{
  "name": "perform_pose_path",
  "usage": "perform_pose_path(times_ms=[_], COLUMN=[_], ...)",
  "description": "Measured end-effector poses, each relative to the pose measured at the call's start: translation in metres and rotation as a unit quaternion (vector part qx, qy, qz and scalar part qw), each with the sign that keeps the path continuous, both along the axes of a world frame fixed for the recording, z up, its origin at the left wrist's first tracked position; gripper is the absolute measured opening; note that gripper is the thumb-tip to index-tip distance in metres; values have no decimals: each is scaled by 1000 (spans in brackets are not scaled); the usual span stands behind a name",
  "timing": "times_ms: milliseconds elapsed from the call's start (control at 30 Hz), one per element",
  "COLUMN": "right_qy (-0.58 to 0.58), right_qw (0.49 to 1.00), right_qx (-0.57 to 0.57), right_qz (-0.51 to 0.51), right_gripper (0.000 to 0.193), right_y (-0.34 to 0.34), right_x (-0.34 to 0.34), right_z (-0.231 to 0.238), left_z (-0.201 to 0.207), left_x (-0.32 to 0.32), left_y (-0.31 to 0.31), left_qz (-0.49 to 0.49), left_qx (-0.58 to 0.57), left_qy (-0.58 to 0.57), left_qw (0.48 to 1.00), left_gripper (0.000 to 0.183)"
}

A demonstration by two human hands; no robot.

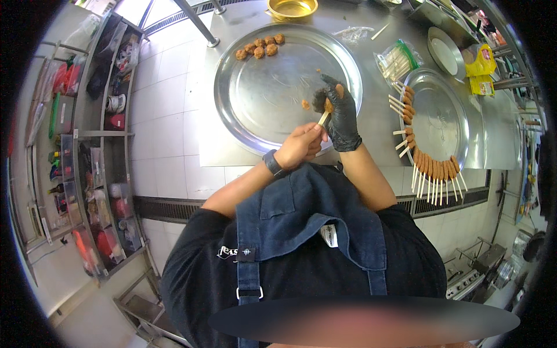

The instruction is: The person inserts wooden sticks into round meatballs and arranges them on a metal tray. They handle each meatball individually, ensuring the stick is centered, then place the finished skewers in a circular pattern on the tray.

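My bare left hand [303, 143] grips a flat wooden stick [324, 119], its fingers closed round the lower end. In a black glove, my right hand [341, 116] is wrapped round brown minced meat [329, 106] at the stick's upper end; the fingers hide most of it. Both hands are over the near right part of a large round steel tray [255, 124]. Several brown meatballs [259, 46] sit together at that tray's far left, and a small scrap of meat [305, 104] lies left of the glove.
On the right, an oval steel tray [436, 124] carries several meat skewers [432, 168] along its rim, sticks pointing outward. A bag of wooden sticks [397, 61] lies beyond it, near a metal bowl [445, 52] and a yellow package [480, 66]. A golden pot [292, 8] stands at the back.
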State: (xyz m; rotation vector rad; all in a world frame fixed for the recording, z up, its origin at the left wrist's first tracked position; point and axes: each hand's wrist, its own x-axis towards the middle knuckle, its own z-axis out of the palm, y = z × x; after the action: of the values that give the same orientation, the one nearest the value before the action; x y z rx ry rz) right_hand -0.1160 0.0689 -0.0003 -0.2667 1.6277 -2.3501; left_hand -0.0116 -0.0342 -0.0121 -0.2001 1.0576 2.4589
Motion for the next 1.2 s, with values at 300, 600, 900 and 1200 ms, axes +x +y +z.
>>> perform_pose_path(times_ms=[300,600,900,1200], right_qy=[-56,-268,-253,-272], right_qw=[979,897,927,925], right_qx=[-140,-293,-261,-258], right_qz=[135,192,91,67], right_gripper=[47,36,26,19], right_y=[-5,-12,-29,-25], right_x=[-2,-10,-7,-7], right_z=[4,2,14,3], left_z=[3,11,-7,-5], left_x=[5,10,14,17], left_y=[4,-12,-14,-15], left_qz=[76,21,45,-39], left_qx=[48,58,-256,-41], left_qy=[-31,-21,31,1], left_qw=[995,998,965,998], left_gripper=[29,34,39,37])
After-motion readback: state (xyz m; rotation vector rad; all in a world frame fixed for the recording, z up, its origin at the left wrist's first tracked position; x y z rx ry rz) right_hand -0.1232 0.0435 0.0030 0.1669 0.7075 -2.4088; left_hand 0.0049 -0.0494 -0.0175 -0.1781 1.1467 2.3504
